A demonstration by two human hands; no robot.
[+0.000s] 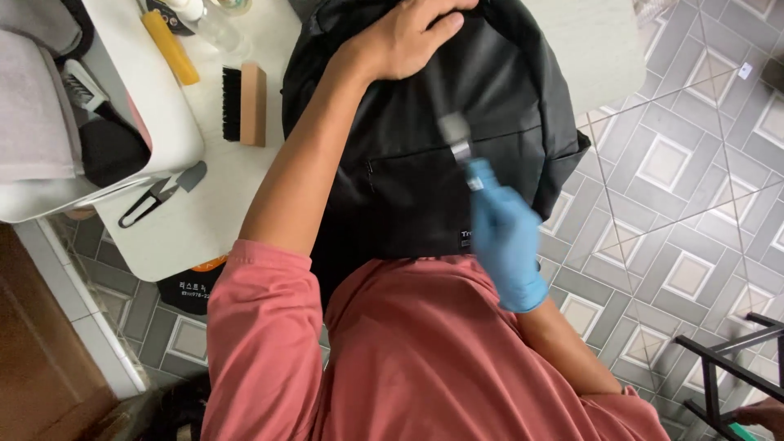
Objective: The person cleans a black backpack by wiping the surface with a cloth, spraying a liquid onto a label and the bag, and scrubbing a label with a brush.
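Nearest the camera, the gloved right hand (506,245) closes around what seems a small brush (455,135), blurred, on the black backpack (416,155) at the tabletop's (204,212) near edge, while the bare left hand (408,37) presses open-palmed on its top; soft, light fabric, best steadied there.

The brush (454,131) in the gloved right hand (505,245) is showing only as a blur. The left hand (408,37) is being cut off at the fingertips by the top edge, as is the bag (498,90). A bottle (214,24) there is half out of view.
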